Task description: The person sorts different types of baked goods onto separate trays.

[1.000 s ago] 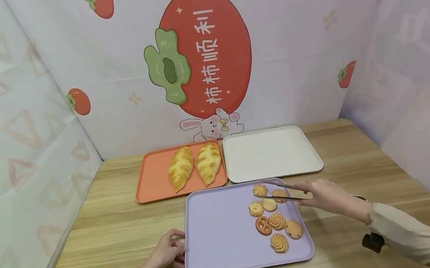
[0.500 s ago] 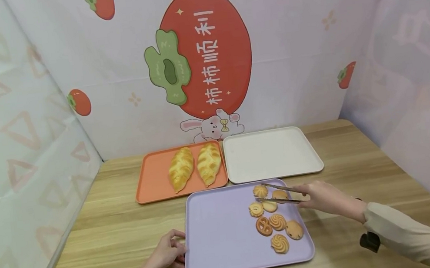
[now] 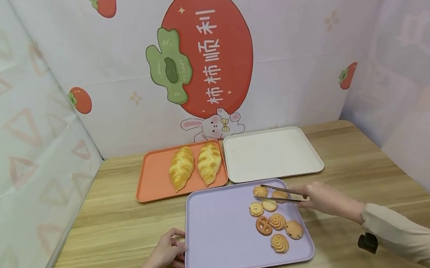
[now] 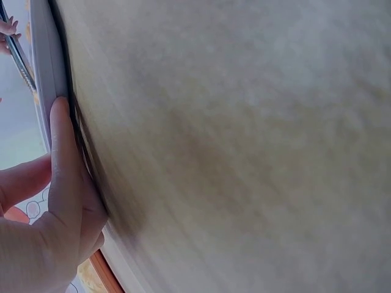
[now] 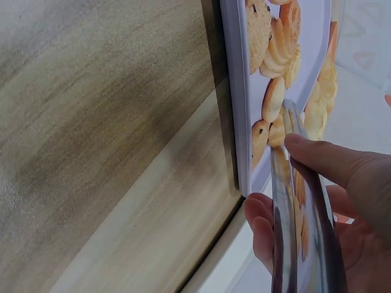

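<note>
My right hand holds metal tongs, thumb on one arm. In the head view their parted tips lie either side of a flower-shaped cookie at the far right of the lilac tray. Close by lie a chocolate-chip cookie, a smooth oval biscuit and a ring-shaped cookie. Nearer me are a pretzel, two swirl cookies and another chip cookie. At the tray's left edge, my left hand holds the rim, index fingertip against its outer wall.
Behind the lilac tray, an orange tray bears two long bread loaves. A white tray stands beside it at the back right. Patterned cloth walls the wooden table on its back and sides.
The right wrist and sleeve have shifted slightly left. The tongs' tips have come a little closer together around the flower-shaped cookie. The left hand stays at the tray's edge.
</note>
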